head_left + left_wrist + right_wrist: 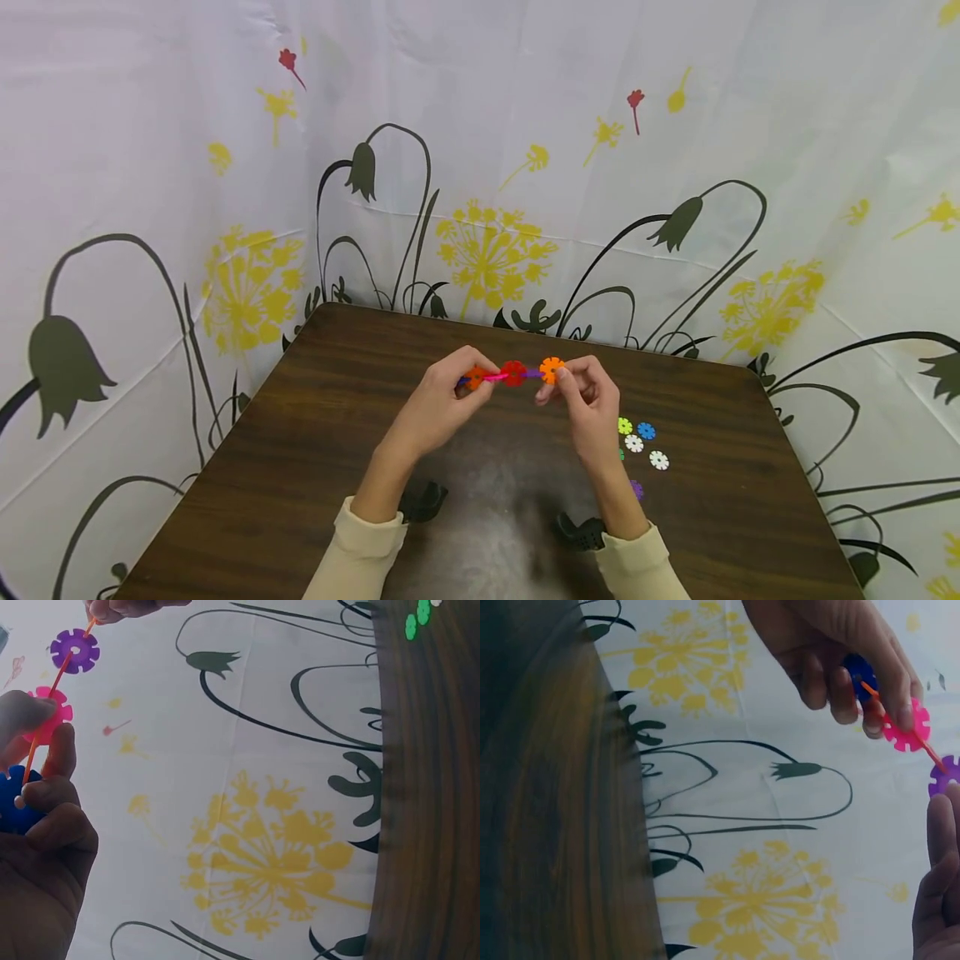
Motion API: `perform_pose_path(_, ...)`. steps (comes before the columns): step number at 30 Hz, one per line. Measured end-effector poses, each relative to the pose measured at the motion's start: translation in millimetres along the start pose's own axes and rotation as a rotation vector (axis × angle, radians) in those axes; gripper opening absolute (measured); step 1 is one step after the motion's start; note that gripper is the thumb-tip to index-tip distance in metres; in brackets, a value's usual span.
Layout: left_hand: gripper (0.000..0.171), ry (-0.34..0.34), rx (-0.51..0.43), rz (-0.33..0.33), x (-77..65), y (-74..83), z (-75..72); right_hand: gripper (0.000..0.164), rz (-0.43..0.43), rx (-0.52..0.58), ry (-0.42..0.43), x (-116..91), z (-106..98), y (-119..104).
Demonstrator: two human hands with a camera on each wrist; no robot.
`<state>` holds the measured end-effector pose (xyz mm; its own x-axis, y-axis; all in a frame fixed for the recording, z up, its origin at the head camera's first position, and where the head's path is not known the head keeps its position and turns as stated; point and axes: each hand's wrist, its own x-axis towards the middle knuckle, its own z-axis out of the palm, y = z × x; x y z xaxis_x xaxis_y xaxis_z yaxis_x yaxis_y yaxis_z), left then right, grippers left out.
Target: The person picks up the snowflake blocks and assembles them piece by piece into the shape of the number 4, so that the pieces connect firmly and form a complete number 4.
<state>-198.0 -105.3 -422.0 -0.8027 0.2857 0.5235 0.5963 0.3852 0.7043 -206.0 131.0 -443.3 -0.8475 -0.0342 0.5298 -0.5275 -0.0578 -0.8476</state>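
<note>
A chain of notched plastic discs is held up above the table between both hands. Its parts include a blue disc, a pink disc, a red disc, a purple disc and an orange disc at the right end. My left hand pinches the pink disc, its other fingers curled by the blue disc. On the other side, my right hand pinches the orange end disc between thumb and fingers. Fingers partly hide the discs at both ends.
To the right of my right forearm, several loose discs lie on the brown table, among them a blue disc, a white disc and a partly covered purple disc. A flower-patterned curtain hangs behind the table.
</note>
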Motion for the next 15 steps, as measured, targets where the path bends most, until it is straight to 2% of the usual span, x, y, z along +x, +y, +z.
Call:
perform_pose_path(6, 0.011, -0.012, 0.018, 0.011, 1.0, -1.4, 3.9, 0.016, 0.015, -0.030, 0.066, -5.8, 4.6, 3.5)
perform_pose_path(12, 0.013, -0.026, 0.019, 0.005, 1.6, -0.7, 6.6, 0.017, 0.027, -0.017, 0.072, -7.6, 6.5, 6.8)
perform_pose_path(15, 0.013, -0.034, 0.020, -0.023, 2.4, -1.2, 8.3, 0.019, 0.048, -0.018, 0.074, -7.9, 6.6, 8.6)
